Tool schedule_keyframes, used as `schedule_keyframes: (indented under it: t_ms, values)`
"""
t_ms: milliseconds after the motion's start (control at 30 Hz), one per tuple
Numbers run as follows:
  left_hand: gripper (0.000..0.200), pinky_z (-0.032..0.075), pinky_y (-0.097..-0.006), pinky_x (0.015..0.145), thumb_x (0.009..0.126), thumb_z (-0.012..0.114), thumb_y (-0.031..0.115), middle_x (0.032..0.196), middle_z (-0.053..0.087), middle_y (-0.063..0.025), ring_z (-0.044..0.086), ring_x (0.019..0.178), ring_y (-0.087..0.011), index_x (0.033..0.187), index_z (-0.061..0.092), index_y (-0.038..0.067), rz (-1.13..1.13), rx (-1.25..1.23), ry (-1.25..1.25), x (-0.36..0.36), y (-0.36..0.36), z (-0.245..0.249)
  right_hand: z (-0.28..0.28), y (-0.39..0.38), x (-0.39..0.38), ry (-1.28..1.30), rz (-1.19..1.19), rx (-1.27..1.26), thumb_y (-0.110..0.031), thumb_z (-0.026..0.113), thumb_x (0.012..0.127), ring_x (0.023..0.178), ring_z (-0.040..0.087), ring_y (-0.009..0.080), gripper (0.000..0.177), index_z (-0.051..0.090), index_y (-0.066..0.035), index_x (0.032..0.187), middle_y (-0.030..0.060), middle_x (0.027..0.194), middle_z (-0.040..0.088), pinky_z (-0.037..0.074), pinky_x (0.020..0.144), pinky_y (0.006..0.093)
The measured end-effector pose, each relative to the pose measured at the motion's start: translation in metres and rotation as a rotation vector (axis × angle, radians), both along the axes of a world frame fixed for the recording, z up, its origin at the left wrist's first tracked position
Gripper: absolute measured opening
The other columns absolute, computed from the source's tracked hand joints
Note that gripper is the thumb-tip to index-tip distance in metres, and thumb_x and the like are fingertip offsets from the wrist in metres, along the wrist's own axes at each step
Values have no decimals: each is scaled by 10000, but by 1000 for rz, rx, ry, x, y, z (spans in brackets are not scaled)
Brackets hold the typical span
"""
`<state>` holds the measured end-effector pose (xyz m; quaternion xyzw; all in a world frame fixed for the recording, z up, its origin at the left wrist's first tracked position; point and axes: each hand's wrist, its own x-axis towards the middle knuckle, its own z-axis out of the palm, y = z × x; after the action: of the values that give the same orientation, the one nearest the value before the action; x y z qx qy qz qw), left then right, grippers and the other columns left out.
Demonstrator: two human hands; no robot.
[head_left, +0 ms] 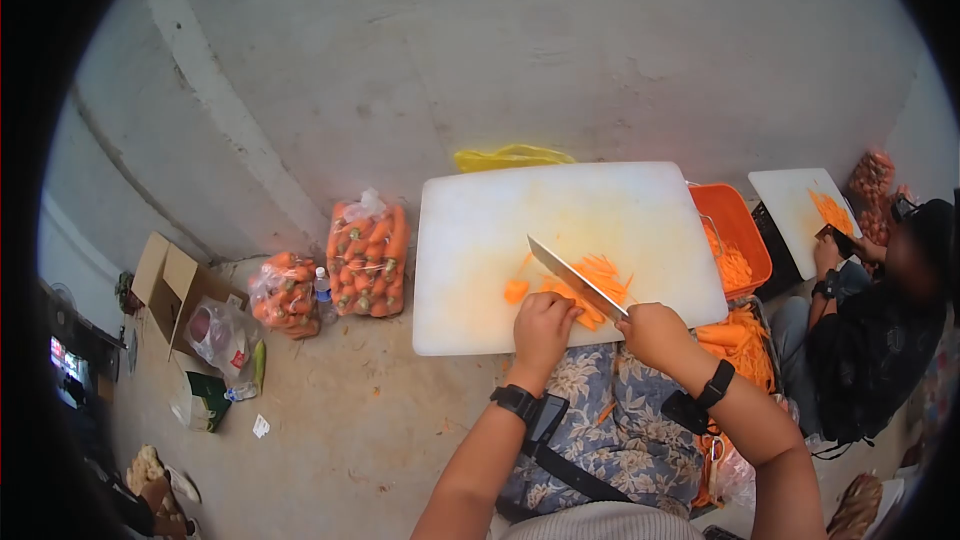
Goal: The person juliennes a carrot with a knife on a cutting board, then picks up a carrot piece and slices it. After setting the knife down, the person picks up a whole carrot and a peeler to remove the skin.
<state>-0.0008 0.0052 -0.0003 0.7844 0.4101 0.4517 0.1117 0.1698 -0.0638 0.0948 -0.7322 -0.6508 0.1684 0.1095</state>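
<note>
— Starting left of the white cutting board (465, 260)?
— Bagged carrots (368, 255) on the floor (340, 410); then, at the board's near edge, the left hand (542, 335), curled beside carrot strips (606, 269) (fingertips partly hidden; can't tell whether gripping any).
— And the knife (574, 278)?
— Over the strips; slanting diagonally, tip pointing away and leftward, handle nearer and rightward.
— Held?
— Yes, clenched in the right hand (656, 336), with handle covered and cutting edge hard to make out.

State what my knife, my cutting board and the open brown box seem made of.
Knife: the blade is probably smooth steel, judging by its grey metallic look.
Cutting board: likely matte white plastic, stained yellow-orange, with no wood grain visible.
Box: apparently plain cardboard, given its thin folded flaps.
</note>
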Motion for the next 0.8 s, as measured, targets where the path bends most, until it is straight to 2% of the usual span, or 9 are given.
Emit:
schedule_keyframes:
  t_ms: [67, 267, 467, 600, 667, 800]
  values:
    - [145, 488, -383, 722, 758, 744, 186, 826, 628, -62, 588, 832, -275, 808, 702, 57, -8, 5, 5, -1, 2, 2, -15, 2, 6, -53, 64, -45, -251, 606, 902, 720, 639, 398, 302, 651, 17, 771, 227, 727, 643, 508, 679, 469]
    - [148, 489, -379, 711, 751, 748, 201, 823, 626, -60, 588, 822, -272, 786, 694, 68, 14, 15, -1, 1, 0, -2, 44, 2, -3, -13, 22, 40, -260, 614, 899, 742, 646, 390, 294, 660, 11, 796, 225, 747, 649, 511, 692, 463]
    - [150, 490, -378, 698, 752, 749, 210, 813, 628, -51, 591, 806, -268, 779, 691, 74, 29, 11, 19, -3, 0, 1, -19, 4, 6, -60, 72, -1, -252, 614, 896, 730, 645, 392, 290, 658, 13, 786, 231, 732, 643, 509, 679, 472]
    - [152, 490, -378, 693, 749, 749, 219, 806, 626, -49, 593, 809, -265, 771, 690, 80, 27, -3, 18, -3, -3, 0, 14, 1, 5, -40, 100, 14, -252, 617, 891, 740, 647, 392, 285, 658, 15, 798, 237, 749, 646, 509, 686, 473]
    - [153, 490, -378, 692, 750, 748, 222, 805, 625, -47, 593, 809, -264, 768, 690, 81, 33, 8, -7, 0, 0, 1, 30, 1, 2, -39, 33, 45, -253, 622, 885, 744, 647, 390, 283, 660, 15, 804, 231, 759, 650, 509, 694, 468]
    - [157, 487, -374, 683, 740, 761, 222, 792, 627, -45, 596, 786, -260, 762, 693, 82, 54, 12, -14, 0, -1, -1, 2, -4, -3, 15, -1, 46, -244, 618, 887, 733, 646, 391, 279, 658, 16, 795, 228, 742, 646, 509, 686, 467]
